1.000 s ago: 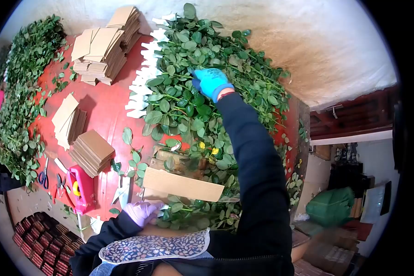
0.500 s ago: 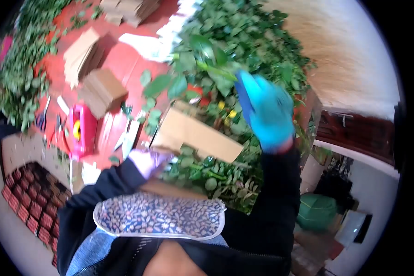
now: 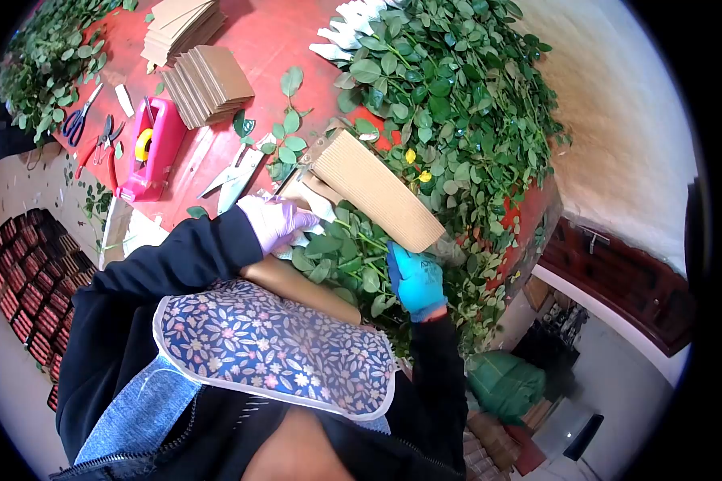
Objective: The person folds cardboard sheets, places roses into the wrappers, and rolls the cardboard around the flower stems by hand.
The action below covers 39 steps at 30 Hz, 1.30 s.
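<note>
My left hand, in a lavender glove, is closed at the near end of an open corrugated cardboard wrap. White material shows by its fingers, but what they grip is hidden. My right hand, in a blue glove, closes round the leafy rose stems just below the wrap's far end. These stems lie between both hands, leaves spread toward my apron. A tan cardboard piece curves along the near side of the stems.
A big heap of leafy stems covers the table's right side. Leftward on the red table are cardboard stacks, a pink tape dispenser, scissors, red-handled pruners and large shears.
My right hand has come down and left from above the leaf heap, bringing a green stem to the bundle. My left hand stays by the cardboard wrap. The view has shifted.
</note>
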Available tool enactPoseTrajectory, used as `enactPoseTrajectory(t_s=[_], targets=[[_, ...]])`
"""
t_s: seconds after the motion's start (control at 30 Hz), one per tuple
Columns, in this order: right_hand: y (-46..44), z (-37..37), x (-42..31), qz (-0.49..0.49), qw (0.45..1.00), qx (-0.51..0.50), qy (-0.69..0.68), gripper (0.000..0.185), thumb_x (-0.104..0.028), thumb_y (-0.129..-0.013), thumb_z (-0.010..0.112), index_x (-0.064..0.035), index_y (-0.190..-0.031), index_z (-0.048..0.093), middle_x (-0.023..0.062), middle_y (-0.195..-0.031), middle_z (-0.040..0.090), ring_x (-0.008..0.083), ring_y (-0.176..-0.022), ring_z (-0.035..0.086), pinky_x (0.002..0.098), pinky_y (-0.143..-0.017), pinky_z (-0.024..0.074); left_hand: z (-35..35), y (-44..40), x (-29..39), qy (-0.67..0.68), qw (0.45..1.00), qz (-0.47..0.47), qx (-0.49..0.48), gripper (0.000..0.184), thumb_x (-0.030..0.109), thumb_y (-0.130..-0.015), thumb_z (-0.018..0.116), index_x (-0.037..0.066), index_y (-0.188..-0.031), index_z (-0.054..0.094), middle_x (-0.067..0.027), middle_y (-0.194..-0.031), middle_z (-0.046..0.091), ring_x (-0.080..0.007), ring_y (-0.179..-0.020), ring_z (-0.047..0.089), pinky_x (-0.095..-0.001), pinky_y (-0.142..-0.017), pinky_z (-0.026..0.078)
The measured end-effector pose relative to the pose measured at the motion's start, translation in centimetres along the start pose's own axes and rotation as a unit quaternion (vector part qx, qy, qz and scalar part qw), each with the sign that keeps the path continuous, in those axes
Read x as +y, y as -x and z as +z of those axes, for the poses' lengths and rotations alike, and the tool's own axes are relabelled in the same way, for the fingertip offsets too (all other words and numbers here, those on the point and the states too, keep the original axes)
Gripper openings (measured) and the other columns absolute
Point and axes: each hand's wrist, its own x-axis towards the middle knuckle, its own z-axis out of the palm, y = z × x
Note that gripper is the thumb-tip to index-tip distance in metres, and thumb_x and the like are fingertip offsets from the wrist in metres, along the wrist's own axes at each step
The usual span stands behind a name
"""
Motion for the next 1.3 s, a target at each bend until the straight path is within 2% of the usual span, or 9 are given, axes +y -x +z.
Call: enactPoseTrajectory(t_s=[0.1, 0.17, 0.2, 0.27, 0.33, 0.63, 0.97, 1.13, 1.3], targets=[[-0.3, 1.1, 0.4, -0.005, 1.000, 0.010, -0.022, 0.026, -0.017, -0.089, 0.060, -0.0112, -0.114, 0.061, 0.0170, -0.076, 0.064, 0.0361, -0.065, 0.063, 0.0470, -0.056, 0.0486, -0.9, -0.3, 1.0, 0.125, 0.982, -0.141, -0.029, 0.035, 0.005, -0.086, 0.059, 0.013, -0.119, 0.065, -0.0027, -0.096, 0.067, -0.0161, -0.069, 0.064, -0.0304, -0.061, 0.054], [0.2, 2.5, 0.8, 0.016, 0.999, 0.017, -0.043, 0.024, -0.018, -0.089, 0.059, -0.0114, -0.111, 0.061, 0.0166, -0.078, 0.065, 0.0369, -0.066, 0.064, 0.0475, -0.059, 0.0498, -0.6, -1.0, 0.0, -0.139, 0.956, 0.213, 0.145, 0.037, 0.014, -0.092, 0.056, 0.011, -0.129, 0.055, -0.0024, -0.117, 0.065, -0.0142, -0.083, 0.067, -0.0247, -0.064, 0.055], [0.8, 5.0, 2.1, 0.082, 0.988, -0.038, -0.128, 0.022, -0.018, -0.090, 0.060, -0.0102, -0.110, 0.063, 0.0171, -0.082, 0.066, 0.0362, -0.070, 0.064, 0.0466, -0.061, 0.0504, -1.8, -0.6, 1.0, 0.025, 0.998, 0.052, -0.038, 0.042, 0.013, -0.091, 0.055, 0.012, -0.133, 0.052, -0.0007, -0.121, 0.064, -0.0136, -0.089, 0.067, -0.0243, -0.067, 0.056], [-0.3, 1.6, 0.3, 0.028, 0.994, -0.103, 0.000, 0.021, -0.018, -0.088, 0.063, -0.0086, -0.107, 0.065, 0.0167, -0.083, 0.067, 0.0350, -0.072, 0.065, 0.0455, -0.063, 0.0509, -2.6, -1.0, 2.1, 0.222, 0.967, -0.085, -0.094, 0.051, 0.008, -0.080, 0.063, 0.014, -0.130, 0.056, -0.0024, -0.126, 0.061, -0.0157, -0.086, 0.067, -0.0258, -0.070, 0.057], [-0.4, -0.8, -1.0, 0.030, 0.995, -0.095, 0.019, 0.023, -0.019, -0.086, 0.065, -0.0087, -0.107, 0.065, 0.0152, -0.078, 0.067, 0.0351, -0.070, 0.065, 0.0449, -0.063, 0.0515, -0.6, -1.5, 0.0, -0.080, 0.986, 0.143, 0.009, 0.059, 0.000, -0.066, 0.072, 0.015, -0.122, 0.061, -0.0037, -0.133, 0.057, -0.0188, -0.085, 0.068, -0.0295, -0.070, 0.059], [-12.7, -15.1, 0.8, -0.015, 0.972, 0.217, 0.093, 0.027, -0.015, -0.083, 0.065, -0.0081, -0.109, 0.063, 0.0145, -0.088, 0.065, 0.0335, -0.081, 0.065, 0.0440, -0.067, 0.0488, -0.3, -1.2, 0.2, -0.108, 0.985, 0.133, 0.008, 0.042, 0.003, -0.075, 0.066, 0.012, -0.116, 0.062, -0.0046, -0.130, 0.056, -0.0169, -0.085, 0.066, -0.0289, -0.065, 0.057], [-22.8, -6.2, 12.5, 0.169, 0.983, 0.032, 0.060, 0.023, -0.029, -0.086, 0.061, -0.0112, -0.101, 0.064, 0.0177, -0.097, 0.069, 0.0377, -0.087, 0.065, 0.0515, -0.077, 0.0479, -1.7, -0.7, 1.1, -0.076, 0.989, 0.129, -0.003, 0.073, 0.007, -0.069, 0.074, 0.013, -0.136, 0.048, -0.0061, -0.131, 0.053, -0.0268, -0.100, 0.064, -0.0363, -0.072, 0.056], [-21.7, -4.7, 12.1, 0.093, 0.981, -0.010, 0.169, 0.025, -0.025, -0.087, 0.058, -0.0143, -0.109, 0.064, 0.0149, -0.096, 0.070, 0.0364, -0.090, 0.066, 0.0516, -0.084, 0.0454, -0.4, -1.4, 0.5, -0.080, 0.994, 0.025, -0.076, 0.067, 0.009, -0.073, 0.072, 0.010, -0.135, 0.049, -0.0067, -0.128, 0.054, -0.0263, -0.098, 0.065, -0.0366, -0.072, 0.057], [-18.8, -7.7, 11.2, 0.089, 0.976, 0.151, 0.131, 0.020, -0.019, -0.088, 0.056, -0.0109, -0.105, 0.064, 0.0170, -0.092, 0.067, 0.0377, -0.086, 0.064, 0.0459, -0.075, 0.0498, -0.3, -0.9, 0.4, -0.162, 0.979, 0.123, 0.008, 0.074, 0.012, -0.069, 0.075, 0.008, -0.138, 0.047, -0.0057, -0.142, 0.047, -0.0255, -0.105, 0.064, -0.0347, -0.079, 0.057]])
